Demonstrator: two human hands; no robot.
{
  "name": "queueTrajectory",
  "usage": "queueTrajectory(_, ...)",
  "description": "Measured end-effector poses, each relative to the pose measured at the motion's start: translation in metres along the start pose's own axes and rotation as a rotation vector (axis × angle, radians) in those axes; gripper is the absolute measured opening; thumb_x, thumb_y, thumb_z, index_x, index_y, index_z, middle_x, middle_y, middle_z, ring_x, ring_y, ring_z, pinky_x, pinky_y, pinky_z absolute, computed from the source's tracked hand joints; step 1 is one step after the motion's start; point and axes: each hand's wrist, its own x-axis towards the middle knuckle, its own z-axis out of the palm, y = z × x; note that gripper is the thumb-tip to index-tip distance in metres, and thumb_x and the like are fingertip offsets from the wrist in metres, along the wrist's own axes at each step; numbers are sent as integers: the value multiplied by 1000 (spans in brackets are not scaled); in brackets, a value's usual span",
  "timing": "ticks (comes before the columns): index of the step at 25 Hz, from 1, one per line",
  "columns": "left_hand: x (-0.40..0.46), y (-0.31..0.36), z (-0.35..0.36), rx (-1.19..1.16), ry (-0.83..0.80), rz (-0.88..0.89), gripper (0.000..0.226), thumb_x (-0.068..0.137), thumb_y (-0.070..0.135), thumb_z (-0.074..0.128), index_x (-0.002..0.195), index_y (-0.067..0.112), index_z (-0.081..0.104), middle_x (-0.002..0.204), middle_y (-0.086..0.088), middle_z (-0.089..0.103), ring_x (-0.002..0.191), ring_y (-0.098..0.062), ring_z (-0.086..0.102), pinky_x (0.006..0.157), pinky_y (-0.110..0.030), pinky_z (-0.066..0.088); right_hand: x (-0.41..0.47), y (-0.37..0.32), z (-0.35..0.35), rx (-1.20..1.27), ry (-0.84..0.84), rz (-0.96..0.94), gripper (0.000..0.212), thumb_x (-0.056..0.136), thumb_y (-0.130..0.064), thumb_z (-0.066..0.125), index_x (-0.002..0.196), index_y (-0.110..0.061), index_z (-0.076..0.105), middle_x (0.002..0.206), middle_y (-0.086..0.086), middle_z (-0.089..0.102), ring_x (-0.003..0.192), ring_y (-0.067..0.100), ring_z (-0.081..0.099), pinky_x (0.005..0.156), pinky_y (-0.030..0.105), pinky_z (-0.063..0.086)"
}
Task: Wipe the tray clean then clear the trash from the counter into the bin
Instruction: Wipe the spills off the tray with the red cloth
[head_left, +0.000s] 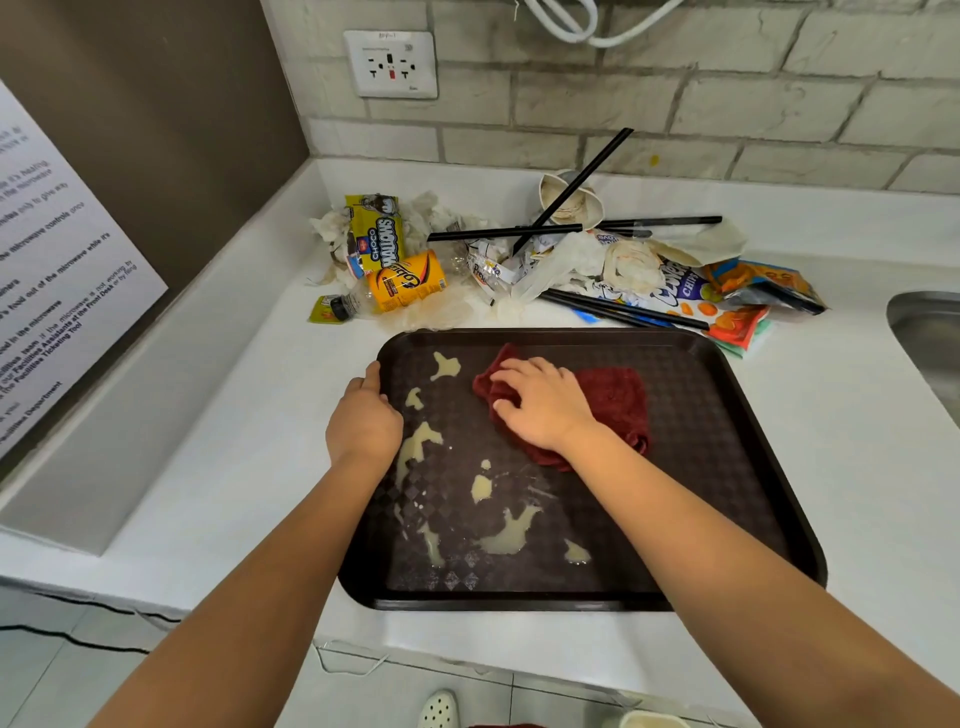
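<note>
Your forearms reach in over the near edge of the dark tray (727, 441), which sits on the white counter (249, 467) in front of you. Your left hand (363, 421) curls over the tray's left rim and steadies it; keep that hold firm so the tray does not slide. Your right hand (540, 402) lies on the red cloth (618, 400) at the tray's far middle, fingers bent and gathering the fabric. Pale spills (511, 535) lie across the tray's left and near parts, so I would sweep the cloth towards yourself and leftward in overlapping passes, folding to a fresh face once soiled. Beyond the tray's far rim, the trash pile (571, 260) of wrappers, straws and bottle waits untouched. No bin is in view.
</note>
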Motion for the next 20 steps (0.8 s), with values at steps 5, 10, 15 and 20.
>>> queueTrajectory(5, -1, -2, 0, -30, 13, -22, 50, 98, 15, 33, 146, 25, 26, 139, -8, 45, 122, -29, 48, 88, -38, 45, -27, 33, -1, -47, 61, -45, 45, 90, -48, 39, 132, -36, 46, 146, -14, 37, 137, 19, 28, 109, 36, 22)
queueTrajectory(10, 2, -7, 0, -57, 2, -18, 50, 98, 18, 35, 146, 27, 26, 140, -6, 45, 124, -28, 47, 92, -38, 44, -26, 80, -11, -20, 98, 540, 54, 89, -46, 37, 141, -31, 32, 154, -4, 22, 141, 30, 16, 113, 47, 17)
queueTrajectory(15, 4, -8, -2, -70, -28, -25, 51, 98, 19, 35, 147, 27, 24, 142, -6, 42, 125, -28, 45, 94, -38, 42, -19, 38, -6, -76, 39, 326, 53, 89, -42, 37, 141, -34, 31, 154, -8, 22, 139, 29, 19, 110, 45, 19)
queueTrajectory(20, 3, -5, -2, -69, -32, -16, 50, 98, 17, 35, 147, 25, 25, 140, -9, 44, 123, -29, 46, 93, -38, 43, -20, -31, 7, -55, -32, -5, 52, 90, -39, 39, 141, -36, 32, 154, -11, 21, 140, 27, 16, 112, 45, 15)
